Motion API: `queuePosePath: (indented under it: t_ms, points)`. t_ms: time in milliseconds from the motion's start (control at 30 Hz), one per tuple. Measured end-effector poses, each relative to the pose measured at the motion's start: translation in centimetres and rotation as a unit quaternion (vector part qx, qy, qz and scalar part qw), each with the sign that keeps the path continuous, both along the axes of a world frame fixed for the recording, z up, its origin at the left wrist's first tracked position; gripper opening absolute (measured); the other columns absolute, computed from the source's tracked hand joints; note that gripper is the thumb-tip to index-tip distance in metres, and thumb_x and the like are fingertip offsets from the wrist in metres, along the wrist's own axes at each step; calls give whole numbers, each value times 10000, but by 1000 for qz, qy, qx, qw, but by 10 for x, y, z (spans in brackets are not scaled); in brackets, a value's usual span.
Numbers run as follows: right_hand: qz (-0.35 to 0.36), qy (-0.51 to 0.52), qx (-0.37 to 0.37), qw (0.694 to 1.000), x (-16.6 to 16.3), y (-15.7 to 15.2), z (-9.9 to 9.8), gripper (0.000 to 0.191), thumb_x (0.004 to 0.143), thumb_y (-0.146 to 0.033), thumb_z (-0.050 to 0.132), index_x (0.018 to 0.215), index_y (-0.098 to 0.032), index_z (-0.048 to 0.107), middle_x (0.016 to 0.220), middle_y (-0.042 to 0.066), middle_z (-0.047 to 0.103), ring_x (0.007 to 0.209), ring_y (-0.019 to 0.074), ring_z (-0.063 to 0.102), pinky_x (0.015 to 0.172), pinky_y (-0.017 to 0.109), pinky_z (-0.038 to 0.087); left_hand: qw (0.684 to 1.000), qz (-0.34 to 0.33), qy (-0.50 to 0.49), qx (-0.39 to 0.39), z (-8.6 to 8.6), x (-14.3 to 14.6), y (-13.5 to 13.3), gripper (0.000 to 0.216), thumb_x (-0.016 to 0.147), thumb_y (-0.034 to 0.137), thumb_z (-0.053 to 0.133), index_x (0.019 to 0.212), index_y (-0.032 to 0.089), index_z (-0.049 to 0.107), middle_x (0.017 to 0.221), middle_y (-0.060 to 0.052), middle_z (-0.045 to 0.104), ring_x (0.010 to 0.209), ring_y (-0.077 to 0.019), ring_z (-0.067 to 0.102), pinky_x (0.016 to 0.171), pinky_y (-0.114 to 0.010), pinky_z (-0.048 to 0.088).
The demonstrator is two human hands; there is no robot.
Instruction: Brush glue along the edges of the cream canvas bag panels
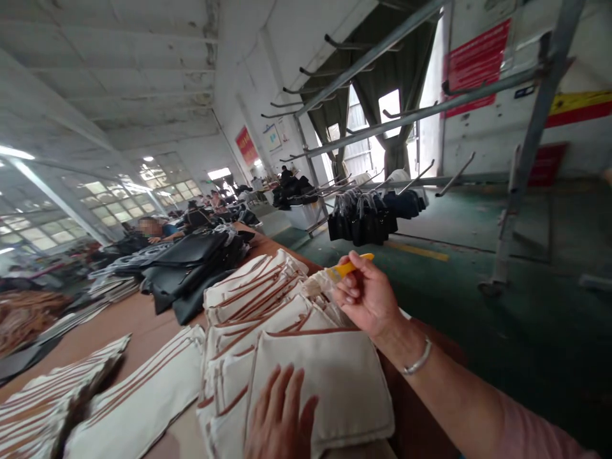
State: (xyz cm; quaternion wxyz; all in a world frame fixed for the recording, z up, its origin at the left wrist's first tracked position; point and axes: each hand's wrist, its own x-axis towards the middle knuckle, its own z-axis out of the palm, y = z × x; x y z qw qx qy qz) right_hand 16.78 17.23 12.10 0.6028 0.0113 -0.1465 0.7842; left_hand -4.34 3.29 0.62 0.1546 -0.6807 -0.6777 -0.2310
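My right hand [366,293] grips a paintbrush by its yellow handle [351,264]; the pale bristles [313,285] point left over the piled fabric pieces. My left hand [282,411] lies with fingers spread on the top cream fabric panel [329,382], which has a brown edge along its far side. Under and beyond that panel, a stack of similar cream pieces [258,287] with brown trim overlaps in rows. A silver bracelet [418,357] circles my right wrist.
More cream pieces [143,395] lie at left on the brown table [138,312]. Black leather-like bags [191,268] are piled farther back. A metal rack [411,118] with hooks stands at right, black bags [361,220] hanging from it. A person [152,228] sits in the left background.
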Motion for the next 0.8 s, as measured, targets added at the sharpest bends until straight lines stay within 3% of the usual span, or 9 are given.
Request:
queuePosePath:
  t_ms: [33,67,167,267,400,567,667,800]
  points:
    - [-21,-7,-4,1000,19,-7,-1,170,835,-258,711,726,-140,653,449,-72,427,364,52,285,356,163,279,994,-78,78,-6,5,12,16,390,883,358,629,1262,271,602,1311,-49,649,1295,-281,517,1034,-431,468]
    - [-40,-15,-9,999,36,-13,-3,168,835,-257,714,729,-138,658,445,-73,421,361,51,279,354,162,280,985,-111,131,-17,10,24,32,444,891,338,615,1323,255,555,1357,-56,615,1324,-289,484,1049,-439,450]
    - [-88,-49,-21,995,82,-26,-17,169,842,-263,716,746,-131,673,441,-71,415,358,50,272,348,164,285,975,-107,186,-64,23,54,71,466,876,310,641,1327,252,543,1332,-42,612,1302,-262,482,1114,-424,365]
    - [-145,-96,-28,984,123,-30,-42,183,848,-276,718,756,-123,681,445,-60,428,367,53,299,352,164,299,972,-97,197,-78,30,71,83,383,841,317,689,1213,262,614,1104,-32,671,1099,-252,580,1059,-445,380]
    - [-190,-148,-72,968,169,-32,-86,175,836,-275,734,766,-125,679,474,-52,451,379,54,322,348,162,305,969,-81,216,-92,40,69,62,182,855,259,661,1036,271,674,926,-19,648,907,-245,594,809,-389,454]
    - [-180,-187,-120,958,186,-40,-134,202,842,-294,736,760,-120,674,464,-53,436,370,49,312,338,158,290,961,-3,260,-96,44,32,10,334,946,187,498,1258,252,598,1009,-38,630,946,-217,580,775,-331,443]
    - [-159,-192,-129,960,174,-43,-145,214,830,-303,750,756,-118,670,455,-56,425,365,46,308,337,158,283,955,58,273,-102,34,17,-12,376,924,92,487,1256,215,615,1000,-40,636,940,-208,577,806,-327,442]
    - [-128,-187,-118,967,155,-45,-137,214,801,-302,777,778,-121,667,471,-53,443,372,48,330,345,160,290,949,106,283,-87,20,19,-16,406,900,41,471,1201,241,655,1047,-48,670,987,-241,581,826,-369,426]
